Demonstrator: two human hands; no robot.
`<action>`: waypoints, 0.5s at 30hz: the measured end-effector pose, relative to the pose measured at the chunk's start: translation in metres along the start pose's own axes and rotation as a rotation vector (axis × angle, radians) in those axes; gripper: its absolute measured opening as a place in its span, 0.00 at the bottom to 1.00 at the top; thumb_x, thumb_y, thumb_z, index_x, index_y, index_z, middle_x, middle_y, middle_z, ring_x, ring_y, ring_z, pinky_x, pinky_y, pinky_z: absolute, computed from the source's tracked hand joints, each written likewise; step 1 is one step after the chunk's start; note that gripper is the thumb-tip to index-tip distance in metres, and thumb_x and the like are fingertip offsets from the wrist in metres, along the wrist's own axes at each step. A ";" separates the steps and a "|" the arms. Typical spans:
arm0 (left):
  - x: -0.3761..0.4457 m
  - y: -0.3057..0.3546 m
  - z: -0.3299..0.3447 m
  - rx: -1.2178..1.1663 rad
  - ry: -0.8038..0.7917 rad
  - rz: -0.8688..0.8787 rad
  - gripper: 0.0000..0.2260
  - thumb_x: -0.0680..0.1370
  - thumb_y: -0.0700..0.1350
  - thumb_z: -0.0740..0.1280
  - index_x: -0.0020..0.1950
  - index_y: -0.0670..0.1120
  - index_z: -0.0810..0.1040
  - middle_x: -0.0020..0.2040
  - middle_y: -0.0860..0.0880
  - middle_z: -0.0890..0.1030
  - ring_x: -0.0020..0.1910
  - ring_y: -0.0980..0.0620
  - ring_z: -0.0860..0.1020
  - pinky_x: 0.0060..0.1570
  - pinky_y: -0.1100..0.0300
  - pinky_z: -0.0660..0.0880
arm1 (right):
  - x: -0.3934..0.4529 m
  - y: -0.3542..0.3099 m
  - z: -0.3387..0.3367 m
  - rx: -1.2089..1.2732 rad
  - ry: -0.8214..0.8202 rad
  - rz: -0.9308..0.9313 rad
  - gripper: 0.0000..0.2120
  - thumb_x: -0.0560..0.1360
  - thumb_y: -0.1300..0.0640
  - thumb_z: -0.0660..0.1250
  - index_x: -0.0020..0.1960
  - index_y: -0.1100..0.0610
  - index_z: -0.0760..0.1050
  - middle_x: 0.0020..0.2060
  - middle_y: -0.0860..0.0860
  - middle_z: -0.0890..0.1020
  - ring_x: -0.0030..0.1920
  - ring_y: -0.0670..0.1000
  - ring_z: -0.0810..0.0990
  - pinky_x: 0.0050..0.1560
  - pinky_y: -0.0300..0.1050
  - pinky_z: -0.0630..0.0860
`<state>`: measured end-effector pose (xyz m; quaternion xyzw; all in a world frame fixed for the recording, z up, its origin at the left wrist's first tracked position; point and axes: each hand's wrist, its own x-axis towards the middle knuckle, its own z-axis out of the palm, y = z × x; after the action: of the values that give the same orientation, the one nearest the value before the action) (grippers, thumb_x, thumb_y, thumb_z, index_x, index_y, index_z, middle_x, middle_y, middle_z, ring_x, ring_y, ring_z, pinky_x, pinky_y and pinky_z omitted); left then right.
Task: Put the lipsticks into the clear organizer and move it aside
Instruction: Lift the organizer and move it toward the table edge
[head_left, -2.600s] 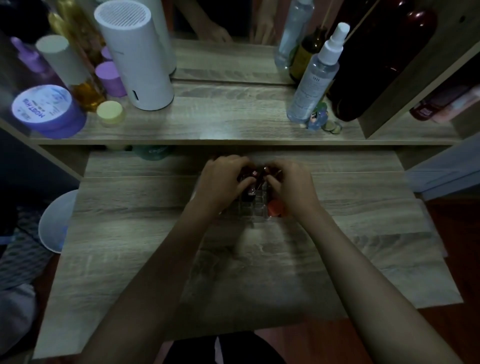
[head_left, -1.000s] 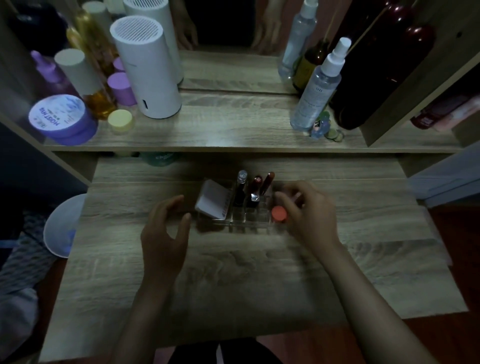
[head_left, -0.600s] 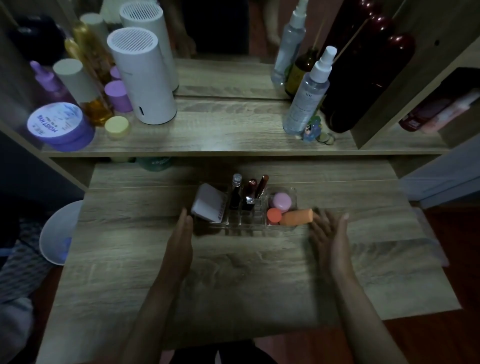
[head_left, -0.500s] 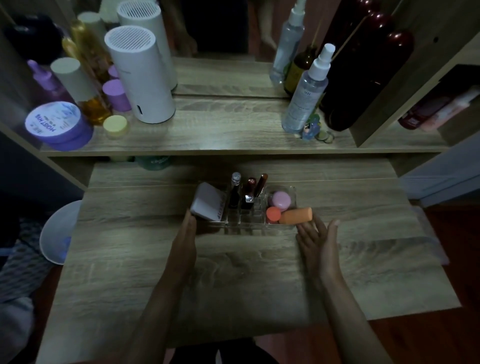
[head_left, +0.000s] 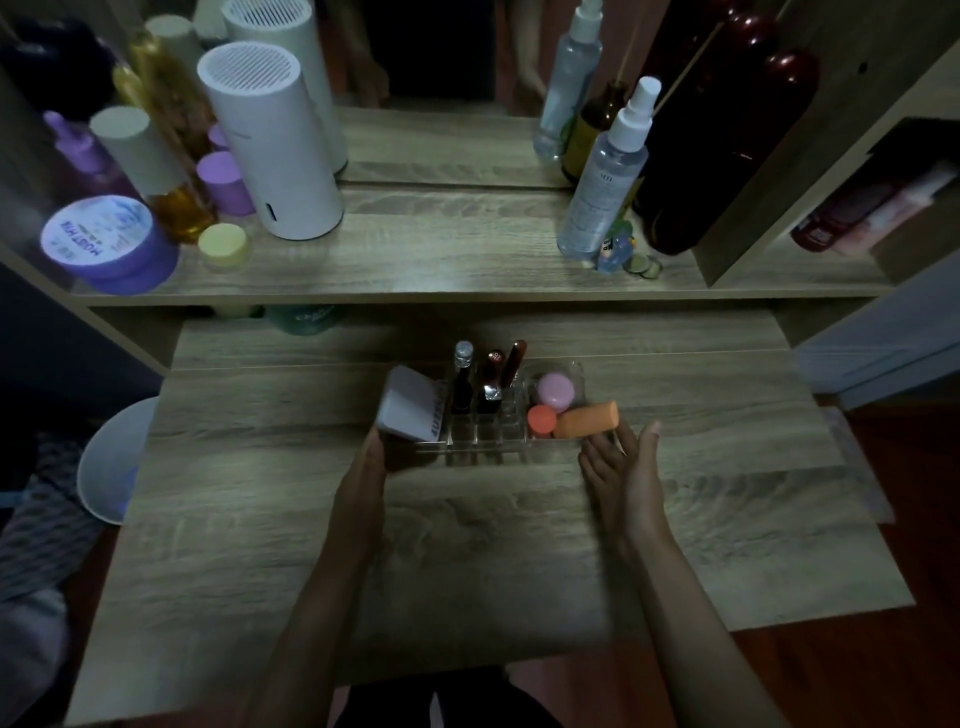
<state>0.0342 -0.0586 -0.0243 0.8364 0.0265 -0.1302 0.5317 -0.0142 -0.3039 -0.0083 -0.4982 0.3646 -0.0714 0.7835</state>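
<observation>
Left hand (head_left: 363, 467) fingertips hidden behind organizer (head_left: 488, 441) corner; contact w/ right hand (head_left: 623, 467) unclear; dim.

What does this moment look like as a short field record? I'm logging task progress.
organizer: clear plastic organizer on the wooden desk
lipsticks: three slim tubes upright in its middle slots
other contents: white compact at its left end; pink round pot, orange sponge at its right end
left hand: open, at the organizer's left end
right hand: open, at its right end
stage: lipsticks in, organizer not yet moved aside
</observation>
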 end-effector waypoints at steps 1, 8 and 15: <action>-0.001 -0.001 0.000 0.003 0.000 0.004 0.18 0.82 0.36 0.52 0.73 0.43 0.61 0.67 0.38 0.72 0.57 0.55 0.69 0.43 0.82 0.66 | 0.001 0.000 0.000 -0.003 0.001 -0.001 0.31 0.79 0.39 0.41 0.74 0.56 0.58 0.71 0.61 0.67 0.71 0.57 0.67 0.72 0.50 0.61; -0.003 -0.002 0.001 -0.011 0.018 -0.004 0.18 0.82 0.36 0.52 0.73 0.42 0.61 0.68 0.38 0.71 0.59 0.55 0.68 0.42 0.85 0.65 | 0.006 0.005 -0.002 -0.018 0.000 -0.001 0.31 0.79 0.39 0.42 0.74 0.57 0.59 0.71 0.60 0.67 0.71 0.57 0.67 0.71 0.48 0.62; -0.002 -0.002 0.005 0.036 0.033 0.008 0.19 0.82 0.34 0.52 0.73 0.39 0.59 0.68 0.35 0.70 0.58 0.54 0.67 0.41 0.84 0.65 | 0.008 0.008 -0.004 -0.004 -0.007 -0.002 0.32 0.79 0.38 0.44 0.73 0.57 0.60 0.71 0.59 0.68 0.70 0.55 0.68 0.69 0.46 0.64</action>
<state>0.0306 -0.0618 -0.0272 0.8479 0.0295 -0.1148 0.5168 -0.0131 -0.3066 -0.0201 -0.5003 0.3616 -0.0700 0.7836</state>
